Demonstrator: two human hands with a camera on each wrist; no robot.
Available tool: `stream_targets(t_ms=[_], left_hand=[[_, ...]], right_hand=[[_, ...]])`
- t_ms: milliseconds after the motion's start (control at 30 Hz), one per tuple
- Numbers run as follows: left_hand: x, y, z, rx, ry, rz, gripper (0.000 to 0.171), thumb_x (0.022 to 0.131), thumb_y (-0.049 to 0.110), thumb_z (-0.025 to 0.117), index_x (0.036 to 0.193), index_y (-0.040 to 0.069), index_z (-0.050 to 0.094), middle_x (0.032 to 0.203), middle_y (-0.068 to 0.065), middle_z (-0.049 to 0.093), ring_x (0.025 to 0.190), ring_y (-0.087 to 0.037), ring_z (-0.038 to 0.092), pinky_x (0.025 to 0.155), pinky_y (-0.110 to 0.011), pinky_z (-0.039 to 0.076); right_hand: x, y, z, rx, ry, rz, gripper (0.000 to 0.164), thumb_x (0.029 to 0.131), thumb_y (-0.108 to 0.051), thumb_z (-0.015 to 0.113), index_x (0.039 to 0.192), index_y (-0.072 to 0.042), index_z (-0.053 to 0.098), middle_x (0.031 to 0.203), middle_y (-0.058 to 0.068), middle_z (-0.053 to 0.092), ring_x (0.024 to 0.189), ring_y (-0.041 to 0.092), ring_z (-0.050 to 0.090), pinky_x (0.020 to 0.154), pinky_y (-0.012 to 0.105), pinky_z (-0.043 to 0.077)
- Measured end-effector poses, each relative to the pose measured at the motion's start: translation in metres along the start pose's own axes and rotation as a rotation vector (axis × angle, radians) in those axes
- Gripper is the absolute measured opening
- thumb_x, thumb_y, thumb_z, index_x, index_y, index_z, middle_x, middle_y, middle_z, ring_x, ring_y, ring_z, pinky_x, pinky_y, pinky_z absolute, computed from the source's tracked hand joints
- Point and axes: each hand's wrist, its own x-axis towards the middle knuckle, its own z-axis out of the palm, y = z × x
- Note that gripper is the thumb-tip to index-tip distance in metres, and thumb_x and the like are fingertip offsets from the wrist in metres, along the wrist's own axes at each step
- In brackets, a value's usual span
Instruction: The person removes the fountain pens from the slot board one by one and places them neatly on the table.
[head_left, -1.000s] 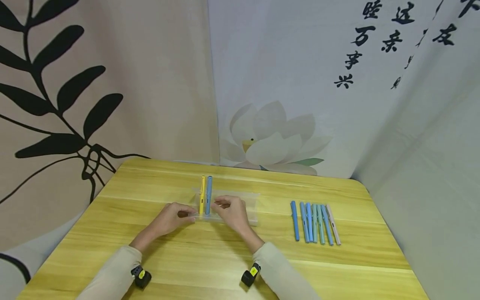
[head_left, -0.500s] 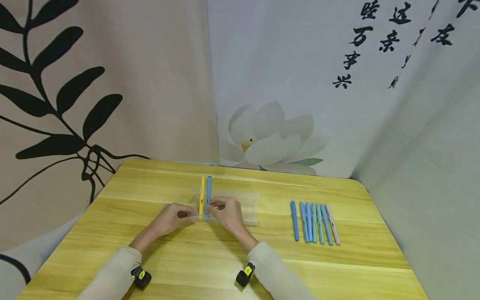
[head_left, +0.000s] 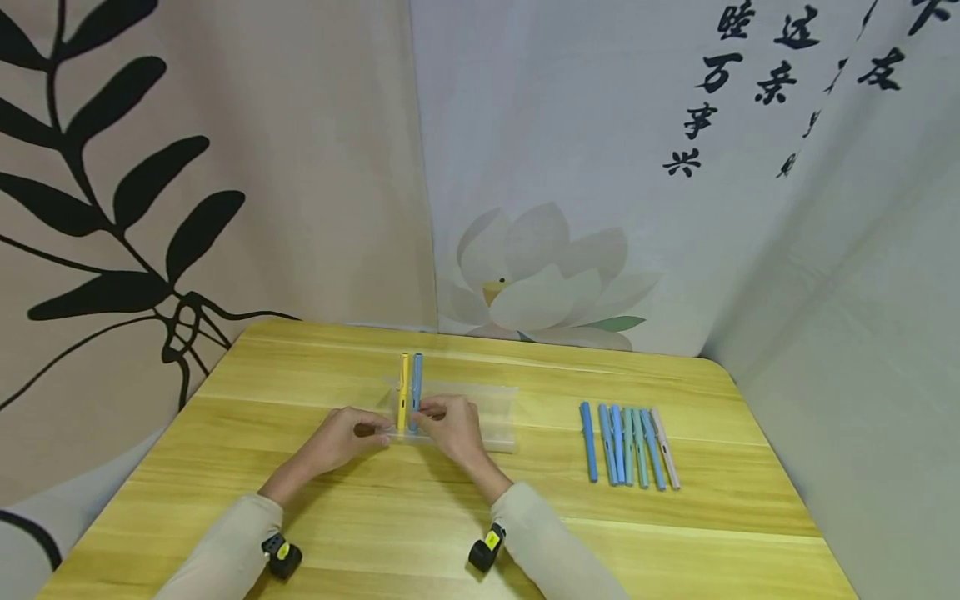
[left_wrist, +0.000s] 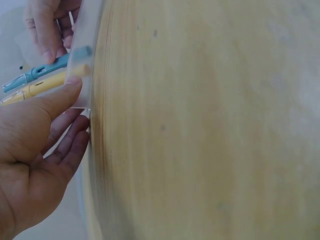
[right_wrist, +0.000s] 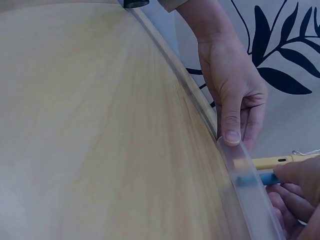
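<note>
A clear plastic sleeve [head_left: 497, 417] with a frosted front strip [left_wrist: 87, 35] lies on the table. The ends of a yellow pen [head_left: 403, 392] and a blue pen [head_left: 417, 382] show through that strip; both pens have wire clips and slot windows. My left hand [head_left: 348, 437] pinches the sleeve's left corner, its thumb on top in the left wrist view. My right hand [head_left: 453, 429] pinches the blue pen near its lower end, with thumb [right_wrist: 295, 171] against it in the right wrist view. Part of the blue pen is hidden behind the right fingers.
On the right of the wooden table [head_left: 720, 533] lies a row of several pens [head_left: 628, 446] in blue, green and pale pink. Printed cloth [head_left: 570, 167] hangs behind the table. A black wrist camera [head_left: 283, 557] is strapped on each sleeve.
My right hand has moved a little left onto the blue pen, which has shifted very slightly toward me. The left hand stays at the sleeve's corner.
</note>
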Motion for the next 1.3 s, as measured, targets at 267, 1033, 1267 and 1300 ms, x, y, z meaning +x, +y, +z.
stream_targets(t_ms=[267, 1033, 1267, 1300], left_hand=[[0.0, 0.0, 0.0, 0.003, 0.0, -0.008, 0.023, 0.094, 0.018, 0.075, 0.115, 0.008, 0.078, 0.11, -0.004, 0.077, 0.097, -0.016, 0.069, 0.085, -0.04, 0.059], [0.0, 0.0, 0.0, 0.011, 0.0, 0.008, 0.02, 0.094, 0.018, 0.075, 0.112, 0.011, 0.078, 0.107, 0.0, 0.077, 0.096, -0.016, 0.069, 0.084, -0.033, 0.057], [0.0, 0.0, 0.0, 0.014, 0.004, 0.0, 0.02, 0.095, 0.019, 0.075, 0.113, 0.011, 0.078, 0.107, -0.001, 0.077, 0.097, -0.016, 0.069, 0.085, -0.038, 0.059], [0.001, 0.0, 0.0, 0.012, 0.003, 0.0, 0.02, 0.094, 0.019, 0.075, 0.113, 0.011, 0.078, 0.107, -0.001, 0.077, 0.097, -0.016, 0.069, 0.085, -0.039, 0.059]], right_hand=[[0.0, -0.001, 0.001, -0.007, 0.006, -0.002, 0.019, 0.091, -0.019, 0.08, 0.102, -0.004, 0.08, 0.092, 0.005, 0.078, 0.078, 0.009, 0.072, 0.068, 0.022, 0.058], [0.003, -0.017, -0.018, 0.016, 0.029, -0.026, 0.018, 0.095, -0.022, 0.076, 0.108, -0.01, 0.079, 0.094, -0.001, 0.078, 0.083, 0.008, 0.071, 0.076, 0.024, 0.059], [-0.001, -0.024, -0.028, 0.017, 0.035, -0.034, 0.018, 0.094, -0.021, 0.076, 0.108, -0.009, 0.079, 0.095, -0.001, 0.078, 0.084, 0.009, 0.071, 0.077, 0.024, 0.058], [-0.002, -0.025, -0.03, 0.018, 0.037, -0.036, 0.018, 0.094, -0.02, 0.076, 0.108, -0.008, 0.079, 0.094, 0.0, 0.078, 0.084, 0.009, 0.071, 0.077, 0.024, 0.058]])
